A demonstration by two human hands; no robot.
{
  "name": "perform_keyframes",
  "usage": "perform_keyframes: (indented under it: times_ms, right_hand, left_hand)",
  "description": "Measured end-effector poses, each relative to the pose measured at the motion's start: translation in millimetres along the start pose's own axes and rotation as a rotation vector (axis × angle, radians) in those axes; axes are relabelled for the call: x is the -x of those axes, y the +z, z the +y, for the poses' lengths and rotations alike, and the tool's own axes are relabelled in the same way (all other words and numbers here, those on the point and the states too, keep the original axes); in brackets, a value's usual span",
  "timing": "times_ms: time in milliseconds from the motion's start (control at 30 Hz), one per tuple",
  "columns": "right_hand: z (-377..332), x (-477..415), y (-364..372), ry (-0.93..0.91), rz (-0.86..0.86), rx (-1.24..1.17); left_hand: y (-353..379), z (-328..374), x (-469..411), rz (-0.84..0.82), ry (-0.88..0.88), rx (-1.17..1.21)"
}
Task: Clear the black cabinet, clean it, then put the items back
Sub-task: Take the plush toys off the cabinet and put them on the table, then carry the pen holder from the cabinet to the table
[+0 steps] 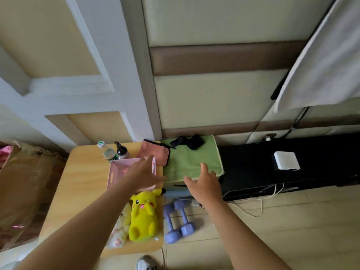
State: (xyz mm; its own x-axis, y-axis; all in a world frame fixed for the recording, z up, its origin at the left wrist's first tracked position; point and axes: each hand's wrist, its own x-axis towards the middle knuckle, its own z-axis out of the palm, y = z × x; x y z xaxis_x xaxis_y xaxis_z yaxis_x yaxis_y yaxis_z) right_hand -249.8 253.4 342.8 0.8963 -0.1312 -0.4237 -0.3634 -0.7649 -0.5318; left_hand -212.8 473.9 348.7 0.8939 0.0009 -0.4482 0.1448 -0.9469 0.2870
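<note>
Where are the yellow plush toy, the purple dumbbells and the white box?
yellow plush toy (143, 217): head view, on its belly.
purple dumbbells (183, 217): head view, on one handle.
white box (286, 160): head view, on its top face.

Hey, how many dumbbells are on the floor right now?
2. Both lie side by side on the floor beside the table: one dumbbell next to the yellow plush toy, the other dumbbell just right of it. None look hidden.

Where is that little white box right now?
In the head view, the white box sits on top of the black cabinet, on the right side of the picture, well to the right of the green towel.
</note>
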Motion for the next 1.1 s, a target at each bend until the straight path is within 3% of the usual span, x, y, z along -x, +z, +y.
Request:
perform_keyframes:
  times_ms: [333, 533, 800, 1100]
  right_hand:
    - [225.2, 66.6, -246.3, 0.236, 0.419, -0.136]
    - [330.2, 141.0, -338.8, 0.415, 0.623, -0.252]
    - [401.5, 162.7, -398.2, 0.534, 0.728, -0.294]
    - [464.2, 56.7, -480.0, 0.533, 0.712, -0.313]
  left_hand:
    - [35.1, 365.8, 38.1, -0.041, 0.482, -0.159]
    - [71.8, 540.3, 96.5, -0.080, 0.785, -0.176]
    - [100.3, 655.8, 105.7, -0.138, 0.937, -0.183]
    - [113.1, 757.1, 2.9, -0.213, 0.921, -0.103]
